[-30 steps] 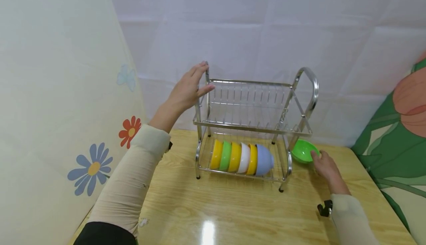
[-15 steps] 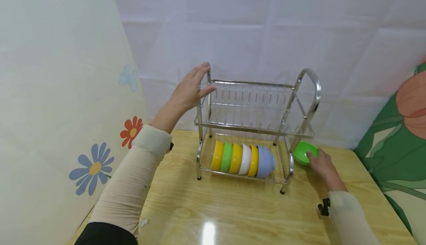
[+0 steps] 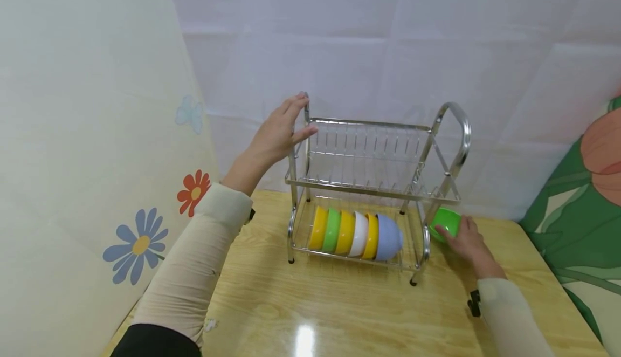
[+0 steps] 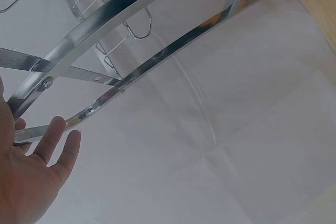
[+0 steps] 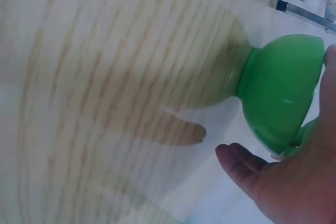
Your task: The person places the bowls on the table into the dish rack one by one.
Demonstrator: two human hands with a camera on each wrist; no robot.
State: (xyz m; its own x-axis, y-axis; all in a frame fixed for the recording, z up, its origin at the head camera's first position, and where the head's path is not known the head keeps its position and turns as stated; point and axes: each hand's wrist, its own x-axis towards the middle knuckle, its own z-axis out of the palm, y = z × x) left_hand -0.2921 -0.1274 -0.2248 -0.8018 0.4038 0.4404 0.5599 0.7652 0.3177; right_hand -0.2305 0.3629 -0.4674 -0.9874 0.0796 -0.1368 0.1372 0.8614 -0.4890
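Note:
A two-tier metal dish rack (image 3: 373, 187) stands on the wooden table against the back wall. My left hand (image 3: 276, 136) rests on its left handle, thumb stretched out to the right. In the left wrist view the left hand's fingers (image 4: 48, 140) lie loosely spread at the bent tube. A green bowl (image 3: 444, 222) sits on the table just right of the rack. My right hand (image 3: 469, 244) is at this bowl, partly covering it in the head view. In the right wrist view one of the right hand's fingertips (image 5: 226, 156) stands apart from the bowl's side; another part meets the rim.
On the rack's lower tier, a row of bowls stands on edge: several yellow ones (image 3: 318, 228), a green one, a white one (image 3: 359, 233) and a blue one (image 3: 389, 237) at the right end. A flowered cloth (image 3: 582, 238) bounds the right side.
My right hand has shifted slightly left relative to the green bowl, its thumb now lower across the bowl's front. The left hand stays on the rack's handle. The view has drifted a little.

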